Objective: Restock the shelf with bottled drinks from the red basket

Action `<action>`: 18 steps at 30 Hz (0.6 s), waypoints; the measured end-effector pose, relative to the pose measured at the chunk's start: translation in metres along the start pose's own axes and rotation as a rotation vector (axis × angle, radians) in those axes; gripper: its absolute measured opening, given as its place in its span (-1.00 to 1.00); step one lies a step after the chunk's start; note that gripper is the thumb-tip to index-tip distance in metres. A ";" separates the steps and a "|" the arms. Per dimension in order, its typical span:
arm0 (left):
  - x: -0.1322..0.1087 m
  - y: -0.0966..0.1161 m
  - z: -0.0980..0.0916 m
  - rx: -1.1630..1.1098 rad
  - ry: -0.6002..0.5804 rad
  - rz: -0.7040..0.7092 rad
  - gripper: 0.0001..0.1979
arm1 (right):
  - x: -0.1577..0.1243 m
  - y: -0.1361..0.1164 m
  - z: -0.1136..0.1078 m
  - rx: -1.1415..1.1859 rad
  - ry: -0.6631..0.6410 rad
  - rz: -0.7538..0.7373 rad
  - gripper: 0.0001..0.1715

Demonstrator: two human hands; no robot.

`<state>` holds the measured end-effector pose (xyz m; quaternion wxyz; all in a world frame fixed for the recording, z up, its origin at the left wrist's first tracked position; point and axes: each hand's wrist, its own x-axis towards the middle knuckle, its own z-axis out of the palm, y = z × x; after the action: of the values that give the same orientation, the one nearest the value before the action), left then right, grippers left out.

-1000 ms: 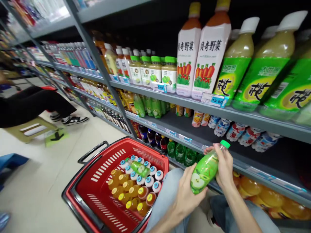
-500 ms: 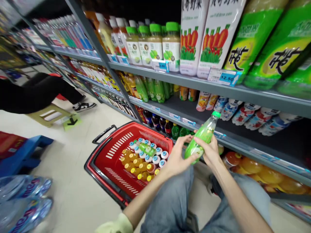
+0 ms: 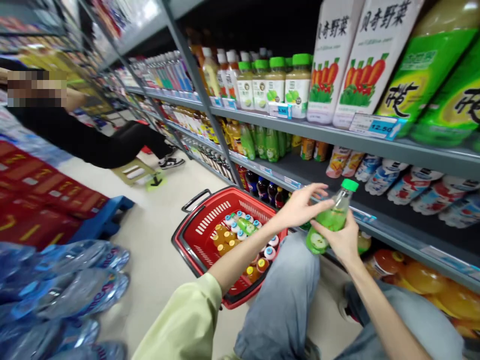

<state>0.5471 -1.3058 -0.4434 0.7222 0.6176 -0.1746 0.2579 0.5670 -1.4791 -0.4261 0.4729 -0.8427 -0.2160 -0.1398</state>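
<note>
One tilted green-capped bottle (image 3: 336, 216) sits within the right fingers (image 3: 351, 230).

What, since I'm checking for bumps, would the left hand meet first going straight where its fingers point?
Probably the upper part of the green-capped bottle in the right hand; depth is unclear, so those fingers might pass behind.

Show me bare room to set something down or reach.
Bare floor lies between the water bottles and basket. The shelf has a bare strip before the blue-white bottles. Crowded: the basket's bottles, and around the held bottle, with right hand and left hand close.
</note>
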 end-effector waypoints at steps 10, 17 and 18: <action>-0.016 -0.002 0.028 0.268 0.172 0.092 -0.53 | -0.006 0.031 0.005 -0.390 0.126 -0.388 -0.21; -0.018 -0.014 0.007 0.176 0.258 -0.032 -0.68 | 0.002 0.030 0.011 -0.522 -0.044 -0.480 -0.06; -0.017 -0.014 0.001 0.158 0.268 -0.037 -0.69 | 0.003 0.030 0.010 -0.551 -0.065 -0.490 0.00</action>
<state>0.5416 -1.3114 -0.4646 0.6929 0.6356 -0.0443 0.3376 0.5848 -1.4838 -0.4519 0.1736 -0.8658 -0.3805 -0.2746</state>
